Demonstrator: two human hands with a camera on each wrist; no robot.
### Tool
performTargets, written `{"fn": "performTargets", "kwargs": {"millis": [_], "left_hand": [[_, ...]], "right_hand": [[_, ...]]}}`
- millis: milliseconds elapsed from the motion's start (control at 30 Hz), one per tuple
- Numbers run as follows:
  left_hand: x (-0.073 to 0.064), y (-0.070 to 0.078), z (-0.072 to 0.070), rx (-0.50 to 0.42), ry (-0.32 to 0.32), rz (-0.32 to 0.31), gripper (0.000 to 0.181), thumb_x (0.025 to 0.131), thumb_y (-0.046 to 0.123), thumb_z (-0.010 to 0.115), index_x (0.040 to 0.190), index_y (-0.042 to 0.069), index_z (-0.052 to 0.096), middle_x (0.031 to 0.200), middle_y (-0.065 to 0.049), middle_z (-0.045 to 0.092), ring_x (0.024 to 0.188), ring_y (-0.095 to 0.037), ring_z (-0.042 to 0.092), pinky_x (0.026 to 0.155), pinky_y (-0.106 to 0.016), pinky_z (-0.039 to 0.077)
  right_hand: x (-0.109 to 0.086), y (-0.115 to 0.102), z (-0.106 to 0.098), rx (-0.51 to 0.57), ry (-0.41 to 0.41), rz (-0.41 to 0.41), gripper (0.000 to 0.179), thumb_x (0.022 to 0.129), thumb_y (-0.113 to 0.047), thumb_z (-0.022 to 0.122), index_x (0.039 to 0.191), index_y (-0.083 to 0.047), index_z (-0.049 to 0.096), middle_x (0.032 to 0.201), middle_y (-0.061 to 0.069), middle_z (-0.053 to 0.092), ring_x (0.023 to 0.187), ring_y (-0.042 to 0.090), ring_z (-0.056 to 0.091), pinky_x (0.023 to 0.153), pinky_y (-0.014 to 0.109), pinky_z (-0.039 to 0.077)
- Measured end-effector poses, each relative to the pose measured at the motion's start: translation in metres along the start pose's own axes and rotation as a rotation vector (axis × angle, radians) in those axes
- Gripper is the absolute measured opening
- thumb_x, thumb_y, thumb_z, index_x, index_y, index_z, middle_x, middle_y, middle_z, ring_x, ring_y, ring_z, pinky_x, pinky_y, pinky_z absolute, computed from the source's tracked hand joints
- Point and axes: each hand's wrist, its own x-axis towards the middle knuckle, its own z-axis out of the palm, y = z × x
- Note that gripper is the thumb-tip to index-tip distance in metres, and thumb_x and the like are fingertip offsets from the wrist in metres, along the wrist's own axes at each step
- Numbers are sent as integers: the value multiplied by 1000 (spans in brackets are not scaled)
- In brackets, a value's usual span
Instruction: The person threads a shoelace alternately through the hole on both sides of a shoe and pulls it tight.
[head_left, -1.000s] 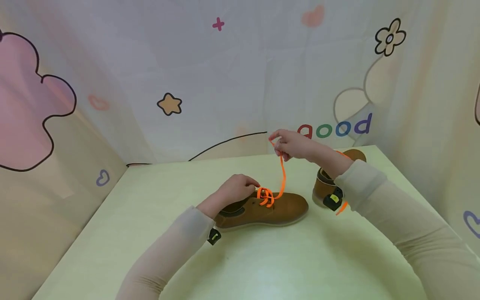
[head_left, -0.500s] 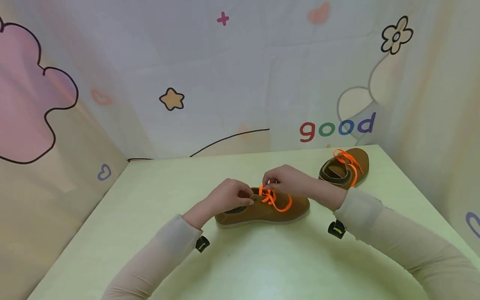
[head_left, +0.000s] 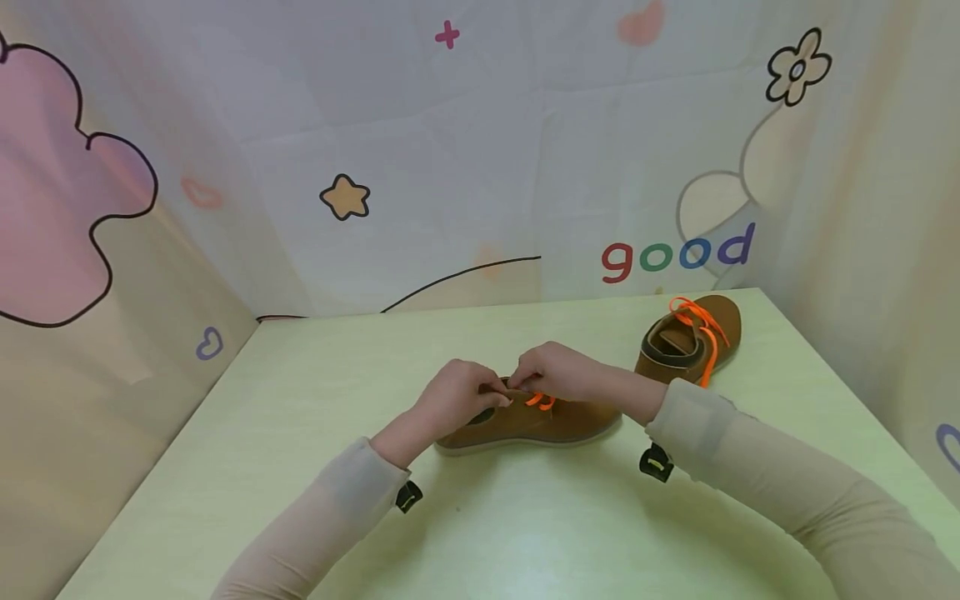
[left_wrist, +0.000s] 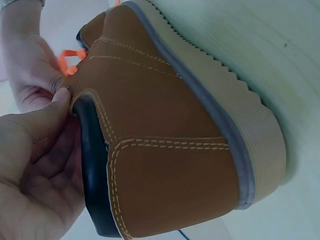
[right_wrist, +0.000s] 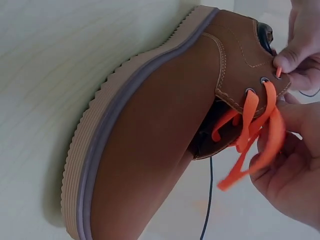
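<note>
A brown leather shoe (head_left: 517,429) with a pale sole stands on the table, toe to the right. My left hand (head_left: 453,396) pinches the corner of its eyelet flap, thumb outside by the top eyelet. A short bit of orange lace shows at that eyelet under the thumb in the right wrist view. My right hand (head_left: 558,371) is bent close beside the left, its fingertips at the inner side of the flap on the orange shoelace (right_wrist: 250,107); the tips are partly hidden. The lace passes through the lower eyelets, and a loose loop hangs over the right fingers.
A second brown shoe (head_left: 723,321) with an orange lace stands at the back right of the pale green table (head_left: 345,358). A printed curtain (head_left: 450,167) hangs behind and at both sides. A thin dark cord (right_wrist: 209,200) shows below the shoe's opening in the right wrist view.
My right hand has come down from high above the shoe, where it held the lace stretched up, to the top eyelets beside the left hand. The left hand has shifted slightly along the collar.
</note>
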Motion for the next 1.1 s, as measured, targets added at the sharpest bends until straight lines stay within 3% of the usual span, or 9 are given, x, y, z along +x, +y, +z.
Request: {"fn": "performTargets", "kwargs": {"millis": [133,233,333,467,633,733,833,1000,1100], "left_hand": [[-2,-4,-2,-33,-21,-38,13,94,11,72,96,2,81,91,-10,81,70,-9,61,66,-17,48],[-2,-6,-2,-37,-22,-62,14,96,11,71,97,2,81,92,-11,80,69,-8,58,66,-17,47],[-2,-8,-1,-56,-16,-117,17,97,15,70,95,3,81,90,-10,80,68,-9,55,64,-18,44],[-3,-12,3,-81,-12,-162,20,99,18,68,95,4,81,91,-10,80,68,-8,53,62,-17,41],[-3,-16,9,-117,-21,-131,20,100,17,66,104,3,81,98,-11,80,68,-7,52,63,-16,41],[-3,-18,10,-126,-36,-100,21,101,15,64,106,3,80,96,-12,80,64,-5,49,61,-16,39],[-2,-19,9,-130,-37,-82,21,101,14,64,105,2,80,94,-12,80,60,-4,46,60,-16,38],[-2,-19,8,-130,-35,-96,21,100,13,65,108,1,80,99,-14,80,58,-4,46,59,-16,38],[-2,-18,7,-131,-40,-118,21,100,14,65,108,2,80,97,-14,80,56,-5,43,57,-17,36]], "right_hand": [[0,0,-2,31,-50,7,20,97,4,61,104,0,79,89,8,73,79,9,59,77,22,53],[-1,-2,-1,91,-91,71,27,98,2,53,112,-1,76,99,9,72,78,10,56,74,22,49],[-4,-5,8,54,-65,74,26,97,-5,57,115,-3,74,103,7,70,80,11,54,74,24,48],[-9,-6,27,-183,108,-43,18,98,-12,68,111,-4,75,97,4,72,85,14,61,79,26,54],[-15,-5,44,-410,377,-150,21,94,-11,72,112,-3,78,101,6,79,89,20,69,80,31,58],[-14,-4,45,-344,482,-148,23,92,-8,73,113,-3,79,107,8,80,91,22,69,77,33,56],[-12,-8,36,-176,540,-101,22,92,-5,72,112,-2,79,107,10,80,90,24,67,73,30,52],[-8,-26,1,52,575,19,18,97,-6,67,110,-1,79,101,13,80,77,20,57,63,23,38],[-6,-39,-23,113,637,61,19,100,-7,64,109,0,79,102,16,79,76,15,54,65,21,37]]}}
